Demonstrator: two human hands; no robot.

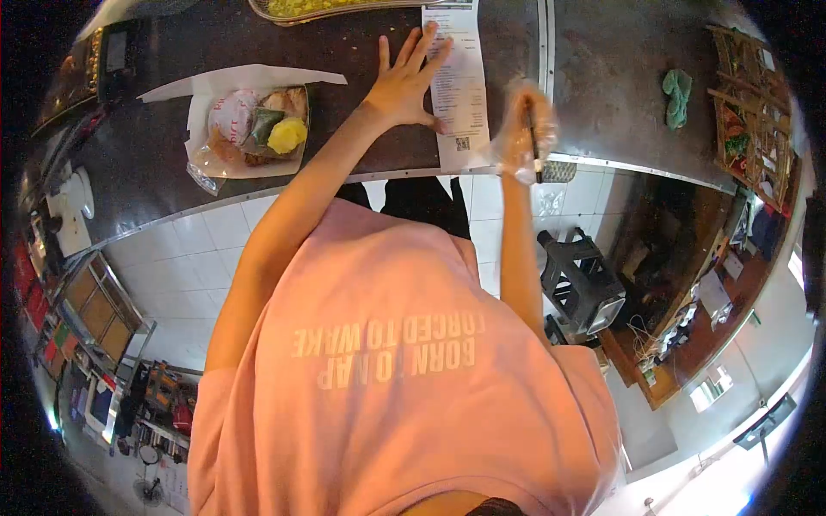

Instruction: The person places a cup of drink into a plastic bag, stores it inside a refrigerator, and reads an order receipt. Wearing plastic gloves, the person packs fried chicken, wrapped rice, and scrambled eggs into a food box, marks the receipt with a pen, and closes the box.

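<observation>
A long printed receipt (465, 82) lies on the dark counter in front of me. My left hand (406, 86), bare and with its fingers spread, rests flat at the left side of the receipt, some fingertips on the paper. My right hand (518, 133) wears a clear plastic glove and is slightly blurred. It is closed around a dark pen (534, 142), just right of the receipt's lower part. Left of my left arm sits an open paper food box (197, 129), holding a paper-wrapped item, a yellow piece, a dark green piece and other food.
A tray of yellow food (314, 9) stands at the counter's far edge. A green cloth (677, 97) lies to the right, near a wooden rack (753, 112). A metal seam crosses the counter right of the receipt. A black stool (581, 279) stands on the tiled floor below.
</observation>
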